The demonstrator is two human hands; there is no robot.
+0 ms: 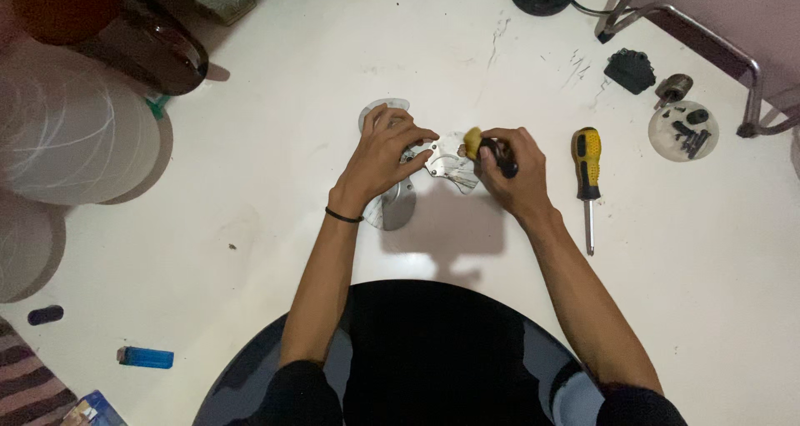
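Note:
My left hand (385, 153) presses down on a shiny metal part (442, 164) with blade-like lobes, lying on the white floor. One silvery blade (398, 207) sticks out below my left wrist and another (377, 109) above my fingers. My right hand (510, 172) grips a small brush with a black handle (498, 155) and a yellowish bristle tip (472, 143), held against the metal part.
A yellow-and-black screwdriver (587, 176) lies right of my right hand. Farther right are a round lid with dark screws (683, 131), a black plastic piece (630, 69) and a metal chair frame (708, 34). White fan guard (67, 134) at left; blue lighter (146, 358) bottom left.

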